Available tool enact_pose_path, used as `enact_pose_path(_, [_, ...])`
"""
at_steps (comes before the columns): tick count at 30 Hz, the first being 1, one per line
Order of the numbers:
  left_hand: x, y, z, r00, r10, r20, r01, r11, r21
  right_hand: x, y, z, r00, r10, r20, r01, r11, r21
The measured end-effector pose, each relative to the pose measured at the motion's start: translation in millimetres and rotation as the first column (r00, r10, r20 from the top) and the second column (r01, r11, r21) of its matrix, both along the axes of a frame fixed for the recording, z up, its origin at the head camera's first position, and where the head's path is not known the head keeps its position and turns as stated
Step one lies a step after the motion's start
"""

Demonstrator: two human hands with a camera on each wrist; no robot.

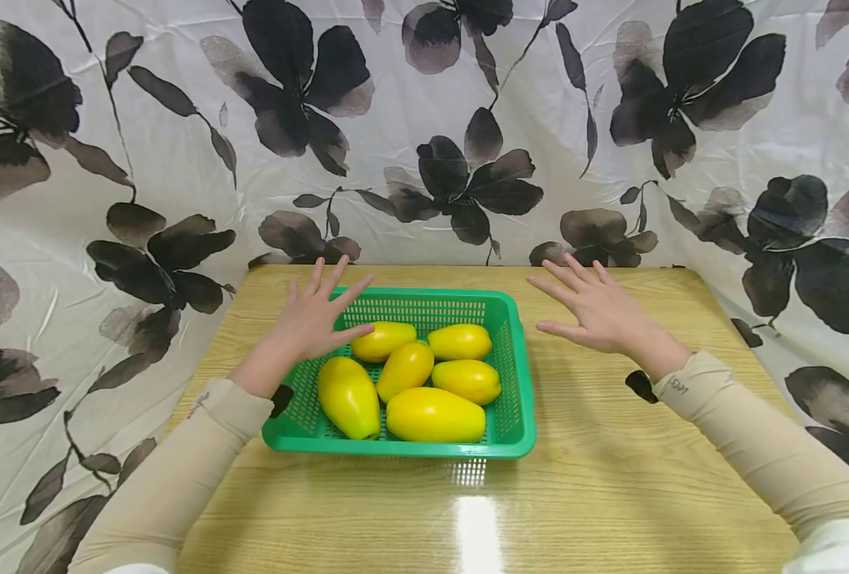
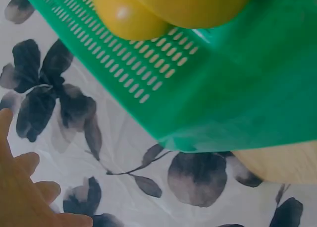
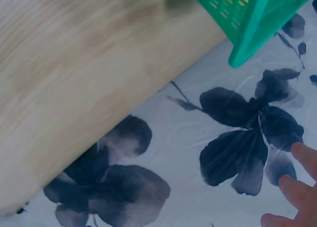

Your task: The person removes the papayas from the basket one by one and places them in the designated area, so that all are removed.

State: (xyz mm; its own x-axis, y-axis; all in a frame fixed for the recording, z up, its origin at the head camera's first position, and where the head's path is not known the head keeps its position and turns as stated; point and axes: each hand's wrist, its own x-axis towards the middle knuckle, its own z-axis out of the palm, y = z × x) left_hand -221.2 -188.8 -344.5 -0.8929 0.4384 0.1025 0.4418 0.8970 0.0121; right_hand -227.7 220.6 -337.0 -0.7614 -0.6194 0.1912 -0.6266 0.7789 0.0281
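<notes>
Sleeves (image 1: 159,470) lead to left hand (image 1: 312,319) and right hand (image 1: 603,316), both spread, grasping nothing; fruit (image 1: 435,415) sits in the basket (image 1: 526,383); smooth and rounded, it probably wants a cupped, gentle hold.

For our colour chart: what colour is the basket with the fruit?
Green; the basket shows best in the head view.

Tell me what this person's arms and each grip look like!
The left sleeve and right sleeve are beige and wrinkly, with tiny dark markings near one end. White cloth shows at the other end. A little black thing peeks out by each sleeve. The left grip and right grip wear no gloves.
</notes>
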Motion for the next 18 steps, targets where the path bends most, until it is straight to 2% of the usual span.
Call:
enact_pose_path(6, [9.6,-13.7,-7.4,1.000,0.003,0.017,-0.003,0.999,-0.032,3.2,-8.3,-2.8,1.000,0.023,0.000,-0.023,1.000,0.008])
enact_pose_path(12, [20.9,-33.0,-15.5,0.996,0.039,0.085,-0.042,0.999,0.027,6.5,-21.2,-9.1,0.998,0.061,0.005,-0.061,0.998,0.000])
enact_pose_path(18, [33.0,-48.2,-20.3,0.993,0.064,0.098,-0.068,0.997,0.038,12.1,-31.7,-16.2,0.994,0.103,0.030,-0.104,0.995,0.012])
